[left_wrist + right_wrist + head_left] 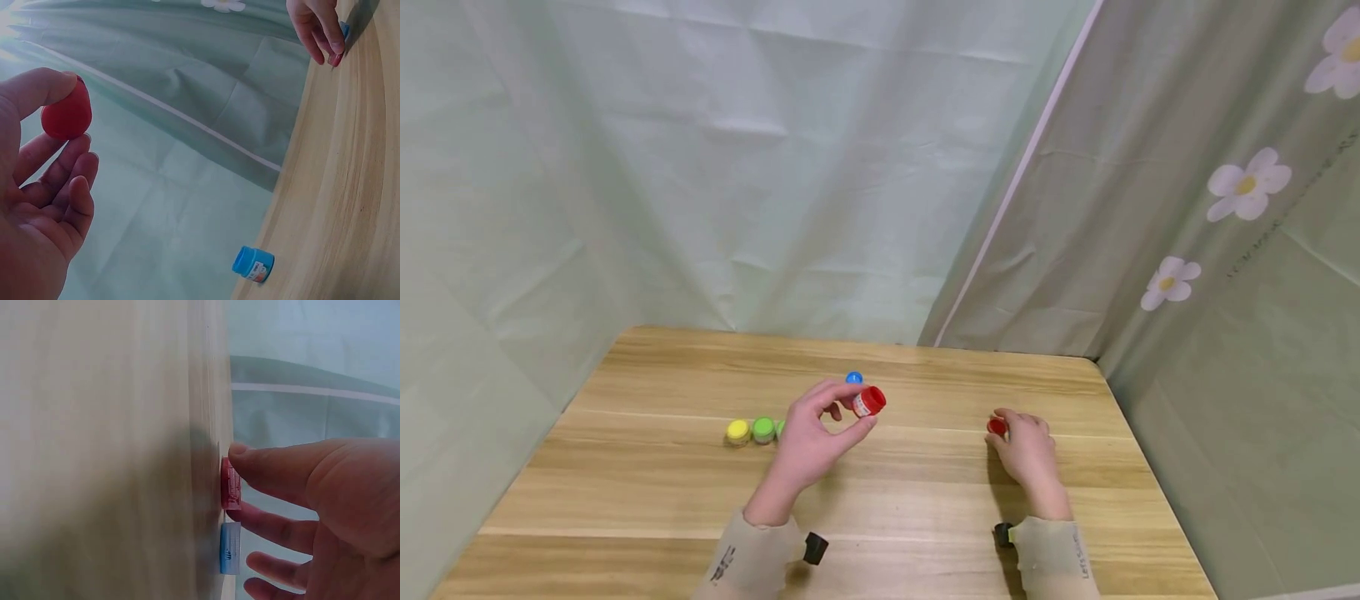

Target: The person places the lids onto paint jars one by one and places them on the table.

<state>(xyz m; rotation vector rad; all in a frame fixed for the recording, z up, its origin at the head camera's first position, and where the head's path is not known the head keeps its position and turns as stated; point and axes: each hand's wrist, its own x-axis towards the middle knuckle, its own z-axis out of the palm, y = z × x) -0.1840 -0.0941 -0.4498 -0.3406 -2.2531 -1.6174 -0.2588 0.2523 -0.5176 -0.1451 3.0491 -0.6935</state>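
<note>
My left hand (811, 437) pinches a small red jar (869, 402) above the middle of the table, tilted with its open mouth to the right. In the left wrist view the red jar (67, 112) sits between fingertips and thumb. Over at the right, my right hand (1028, 446) holds a red lid (230, 484) by its edges, low at the tabletop. Beside it lies a blue lid (229, 548), close to the other fingers. An open blue jar (253, 264) stands behind my left hand.
Left of my left hand, a yellow-topped jar (738, 432) and a green-topped jar (763, 429) stand in a row; another green one is partly hidden by the hand. The wooden table (925, 533) ends at curtains (820, 208) behind and at both sides.
</note>
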